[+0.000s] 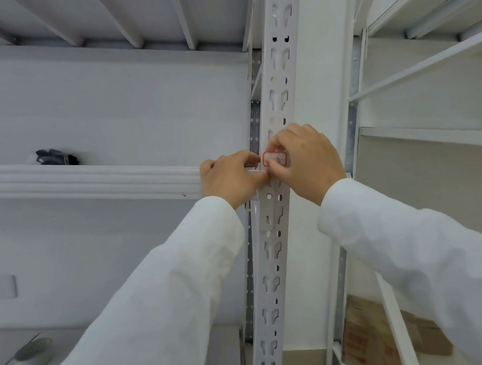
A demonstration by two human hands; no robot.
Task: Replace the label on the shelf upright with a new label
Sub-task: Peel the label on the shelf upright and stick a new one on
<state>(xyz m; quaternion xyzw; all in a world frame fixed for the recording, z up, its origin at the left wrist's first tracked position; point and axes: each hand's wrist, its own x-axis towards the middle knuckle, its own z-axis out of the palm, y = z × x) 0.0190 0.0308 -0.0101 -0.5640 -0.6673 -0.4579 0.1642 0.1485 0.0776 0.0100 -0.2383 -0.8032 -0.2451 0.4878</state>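
Note:
A white perforated shelf upright [275, 88] runs from top to bottom through the middle of the view. A small white label with a red border [275, 158] sits on its face at hand height. My right hand [306, 160] curls round the label from the right, with its fingers on the label's top edge and its thumb at the lower left corner. My left hand [230, 177] is at the upright's left edge beside the label, fingers curled, pinching a thin white strip [255, 173] whose nature I cannot tell.
A white shelf beam [83, 182] meets the upright from the left, with a dark bundle [55, 157] on the shelf behind it. A roll of silvery tape [32, 354] lies on the lower shelf at left. A brown cardboard box [380, 334] sits on the floor at right.

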